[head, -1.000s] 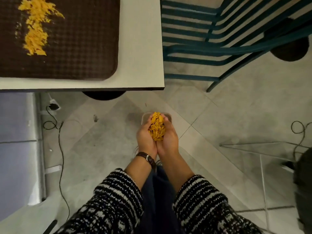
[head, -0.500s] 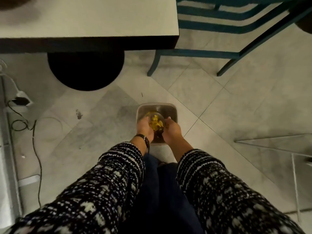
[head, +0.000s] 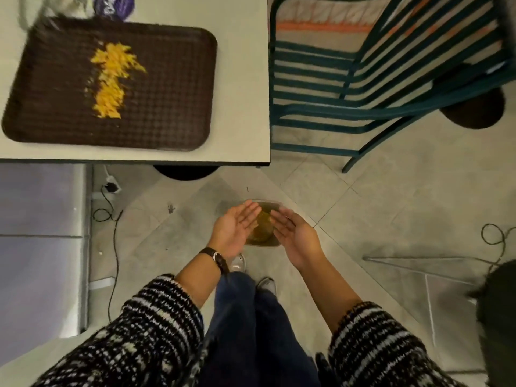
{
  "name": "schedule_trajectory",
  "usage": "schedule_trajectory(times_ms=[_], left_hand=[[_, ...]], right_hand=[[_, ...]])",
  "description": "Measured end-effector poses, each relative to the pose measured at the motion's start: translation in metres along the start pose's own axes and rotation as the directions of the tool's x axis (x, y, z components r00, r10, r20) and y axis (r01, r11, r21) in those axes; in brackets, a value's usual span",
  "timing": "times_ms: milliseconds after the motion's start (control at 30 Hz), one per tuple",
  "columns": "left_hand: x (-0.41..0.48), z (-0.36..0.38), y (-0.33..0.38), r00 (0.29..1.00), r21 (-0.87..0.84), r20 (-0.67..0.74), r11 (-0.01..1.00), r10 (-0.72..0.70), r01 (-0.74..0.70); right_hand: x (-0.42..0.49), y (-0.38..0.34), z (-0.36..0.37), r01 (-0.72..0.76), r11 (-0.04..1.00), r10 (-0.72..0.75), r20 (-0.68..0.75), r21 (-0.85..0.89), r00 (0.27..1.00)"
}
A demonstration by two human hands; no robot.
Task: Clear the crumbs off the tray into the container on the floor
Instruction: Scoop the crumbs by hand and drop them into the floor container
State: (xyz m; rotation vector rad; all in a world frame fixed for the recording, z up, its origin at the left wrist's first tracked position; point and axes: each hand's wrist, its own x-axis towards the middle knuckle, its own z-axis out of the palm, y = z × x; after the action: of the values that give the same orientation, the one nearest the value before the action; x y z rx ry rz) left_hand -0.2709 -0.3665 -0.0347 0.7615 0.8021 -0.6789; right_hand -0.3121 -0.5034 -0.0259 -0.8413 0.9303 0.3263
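Observation:
A dark brown tray (head: 173, 88) lies on the white table (head: 243, 79) at the upper left, with a heap of yellow crumbs (head: 111, 79) on its middle. On the floor below stands a clear container (head: 275, 203) with yellow crumbs (head: 264, 222) inside. My left hand (head: 237, 229) and my right hand (head: 294, 233) hover over it, palms up, fingers spread, holding nothing. They cover much of the container's rim.
A teal slatted chair (head: 363, 88) stands right of the table. A black round table base (head: 185, 173) sits under the table edge. A cable (head: 116, 241) and plug lie on the floor at left. A glass shelf edge (head: 430, 261) and dark object are at right.
My cupped hands lowered a heap of crumbs into the container and let it go. They now stand apart and bare, and my view has tilted up to the tray.

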Motion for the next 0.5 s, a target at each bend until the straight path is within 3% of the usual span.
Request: schedule_trajectory(times_ms=[167, 500], left_hand=[[-0.064, 0.017, 0.031, 0.991, -0.179, 0.101, 0.982, 0.087, -0.068], [-0.1, 0.013, 0.136, 0.927, -0.178, 0.133, 0.929, 0.351, -0.326]], right_hand=[[-0.049, -0.022, 0.028, 0.062, 0.994, -0.071, 0.097, 0.089, 0.993], [-0.054, -0.044, 0.142, 0.12, 0.992, -0.107, 0.237, -0.039, 0.966]])
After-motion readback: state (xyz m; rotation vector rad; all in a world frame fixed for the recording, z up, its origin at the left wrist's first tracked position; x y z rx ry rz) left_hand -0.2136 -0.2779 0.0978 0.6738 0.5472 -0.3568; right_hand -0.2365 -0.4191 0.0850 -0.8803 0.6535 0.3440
